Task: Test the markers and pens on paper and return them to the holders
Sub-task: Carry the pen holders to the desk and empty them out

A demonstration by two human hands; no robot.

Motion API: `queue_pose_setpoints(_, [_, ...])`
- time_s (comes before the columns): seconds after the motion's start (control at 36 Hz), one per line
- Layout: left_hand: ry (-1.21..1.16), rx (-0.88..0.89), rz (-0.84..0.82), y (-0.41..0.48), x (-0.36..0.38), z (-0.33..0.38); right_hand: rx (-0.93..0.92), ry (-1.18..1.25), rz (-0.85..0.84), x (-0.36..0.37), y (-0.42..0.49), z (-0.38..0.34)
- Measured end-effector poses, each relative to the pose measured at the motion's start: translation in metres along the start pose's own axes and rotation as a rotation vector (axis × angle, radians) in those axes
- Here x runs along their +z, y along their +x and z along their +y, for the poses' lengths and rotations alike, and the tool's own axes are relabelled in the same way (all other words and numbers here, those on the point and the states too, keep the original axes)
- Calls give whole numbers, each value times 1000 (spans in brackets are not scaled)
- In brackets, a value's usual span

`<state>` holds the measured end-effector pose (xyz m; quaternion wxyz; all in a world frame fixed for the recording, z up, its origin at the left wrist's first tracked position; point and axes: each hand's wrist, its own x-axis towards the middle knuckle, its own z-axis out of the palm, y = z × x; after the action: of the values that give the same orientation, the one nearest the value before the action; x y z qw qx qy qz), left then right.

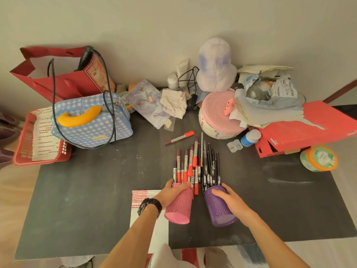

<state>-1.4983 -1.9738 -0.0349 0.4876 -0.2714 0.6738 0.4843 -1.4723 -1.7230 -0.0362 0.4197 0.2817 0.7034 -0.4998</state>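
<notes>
My left hand [174, 192] grips a pink mesh holder [179, 207], tipped over with its mouth facing away. Red and silver markers [186, 167] spill from it onto the dark table [92, 200]. My right hand [229, 200] grips a purple mesh holder [219, 207], tipped the same way. Several thin black pens [209, 165] fan out of it. One red marker [179, 138] lies apart, farther back. A sheet of paper [147, 202] with red print lies under my left wrist at the table's near edge.
A blue checked bag [92, 120] and a red basket [29, 144] stand at the left. A pink woven basket [218, 117], a red shoebox [309, 128], a blue-capped bottle [250, 137] and an orange-rimmed tub [318, 158] crowd the right.
</notes>
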Motion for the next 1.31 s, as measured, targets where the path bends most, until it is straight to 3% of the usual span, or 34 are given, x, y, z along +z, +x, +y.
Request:
queue_pose_setpoints(0.42, [-61, 117, 173, -60, -21, -21, -71, 165, 69, 4, -32, 18])
queue_pose_setpoints(0.64, [-248, 286, 703, -138, -30, -92, -214, 133, 18, 27, -66, 8])
queue_pose_setpoints(0.72, [-313, 332, 878, -160, -39, -119, -352, 28, -52, 48, -77, -9])
queue_pose_setpoints(0.86, [-422, 401, 1021, -176, -65, -159, -577, -184, -177, 92, -82, -43])
queue_pose_setpoints(1.03, [-535, 432, 998, -156, -118, -186, -764, -383, -178, 164, -66, -82])
queue_pose_setpoints(1.31, [-522, 461, 876, -82, -225, -188, -756, -366, -4, 297, -3, -139])
